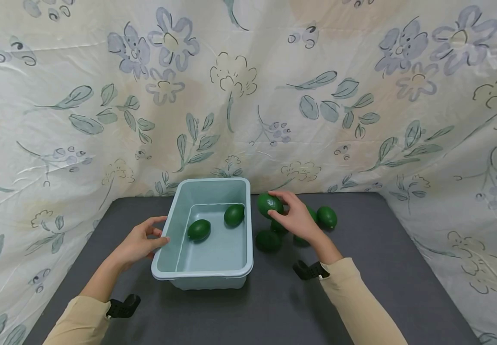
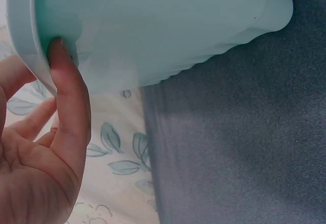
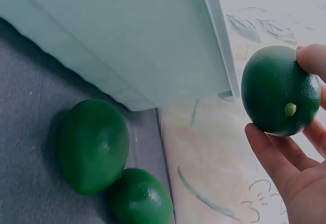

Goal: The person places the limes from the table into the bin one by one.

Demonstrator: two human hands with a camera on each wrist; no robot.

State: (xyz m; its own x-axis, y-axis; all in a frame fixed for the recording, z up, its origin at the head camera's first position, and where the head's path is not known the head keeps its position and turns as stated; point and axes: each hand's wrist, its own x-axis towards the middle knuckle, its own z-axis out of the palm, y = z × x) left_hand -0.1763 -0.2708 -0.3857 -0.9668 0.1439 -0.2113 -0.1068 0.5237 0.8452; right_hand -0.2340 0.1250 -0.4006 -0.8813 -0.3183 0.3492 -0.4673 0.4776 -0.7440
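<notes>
A light blue plastic bin (image 1: pixel 207 275) stands on the table with two glossy dark green oval fruits (image 1: pixel 199 230) in it. My left hand (image 1: pixel 139 243) holds the bin's left rim; in the left wrist view a digit (image 2: pixel 71 96) touches the wall just under the rim. To the right of the bin, my right hand (image 1: pixel 297 215) grips another green oval fruit (image 1: pixel 270 205) between thumb and fingers. This fruit (image 3: pixel 277 91) is raised off the table near the bin's rim and shows a small pale stem end.
Several more green fruits (image 1: pixel 268 241) lie in a group right of the bin, partly hidden under my right hand. The dark grey table (image 1: pixel 382 268) ends at a floral cloth (image 1: pixel 265 96) hanging behind it and at the sides.
</notes>
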